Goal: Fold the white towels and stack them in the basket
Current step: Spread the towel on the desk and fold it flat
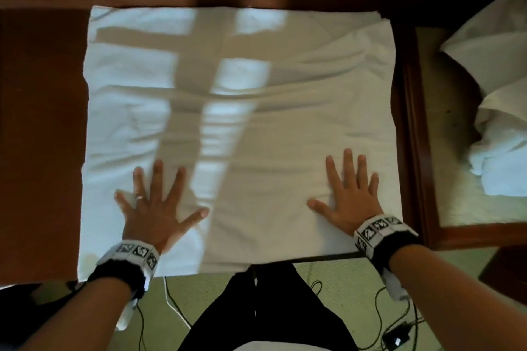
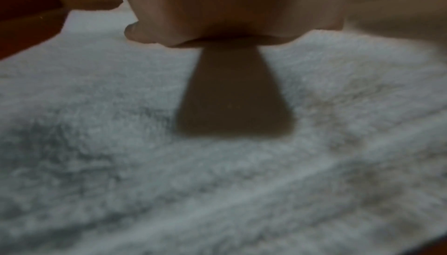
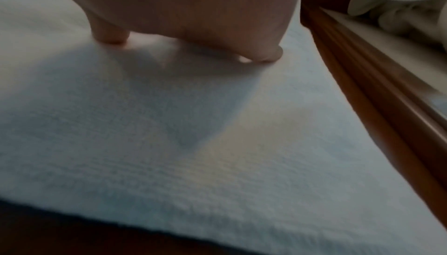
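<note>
A large white towel (image 1: 242, 111) lies spread flat over the dark wooden table (image 1: 42, 137), reaching its near edge. My left hand (image 1: 155, 202) lies flat on the towel's near left part, fingers spread wide. My right hand (image 1: 349, 194) lies flat on the near right part, fingers spread too. Both palms press the cloth. The left wrist view shows the left hand (image 2: 217, 10) on the fluffy towel (image 2: 217, 173). From the right wrist, the right hand (image 3: 184, 10) rests on the towel (image 3: 193, 154). No basket is in view.
A heap of crumpled white towels (image 1: 496, 88) lies on a second surface at the right, behind a raised wooden rim (image 1: 413, 137); the heap (image 3: 399, 8) shows in the right wrist view too. Cables (image 1: 393, 319) trail on the green floor by my legs.
</note>
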### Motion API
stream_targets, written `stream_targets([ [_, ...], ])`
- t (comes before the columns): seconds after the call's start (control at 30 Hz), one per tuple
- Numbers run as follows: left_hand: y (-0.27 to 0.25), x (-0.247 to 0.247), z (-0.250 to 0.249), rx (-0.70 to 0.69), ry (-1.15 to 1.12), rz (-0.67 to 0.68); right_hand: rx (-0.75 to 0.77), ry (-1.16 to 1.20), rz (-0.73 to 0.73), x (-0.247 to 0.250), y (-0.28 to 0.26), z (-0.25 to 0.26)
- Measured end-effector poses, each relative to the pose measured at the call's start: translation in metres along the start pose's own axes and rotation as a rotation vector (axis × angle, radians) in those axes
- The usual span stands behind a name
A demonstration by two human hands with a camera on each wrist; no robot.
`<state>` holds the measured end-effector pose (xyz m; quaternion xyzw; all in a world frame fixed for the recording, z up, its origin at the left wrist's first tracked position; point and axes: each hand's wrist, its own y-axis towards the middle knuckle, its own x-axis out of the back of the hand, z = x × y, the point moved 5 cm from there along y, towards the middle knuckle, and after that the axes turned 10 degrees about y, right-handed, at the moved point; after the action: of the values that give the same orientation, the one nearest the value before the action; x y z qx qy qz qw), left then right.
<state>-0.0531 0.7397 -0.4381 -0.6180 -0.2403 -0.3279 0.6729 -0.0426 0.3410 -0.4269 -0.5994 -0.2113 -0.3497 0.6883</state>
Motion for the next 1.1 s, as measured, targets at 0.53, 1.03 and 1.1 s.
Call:
stream_targets([
  [0.53, -0.048, -0.049, -0.014, -0.048, -0.016, -0.209, -0.070, 0.226, -0.176, -0.033, -0.063, -0.024],
  [1.03, -0.053, -0.053, -0.023, 0.035, -0.141, -0.406, -0.748, 0.541, -0.449, -0.027, -0.095, -0.103],
  [1.1, -0.052, -0.046, -0.022, 0.041, -0.149, -0.431, -0.798, 0.578, -0.415, -0.025, -0.093, -0.109],
])
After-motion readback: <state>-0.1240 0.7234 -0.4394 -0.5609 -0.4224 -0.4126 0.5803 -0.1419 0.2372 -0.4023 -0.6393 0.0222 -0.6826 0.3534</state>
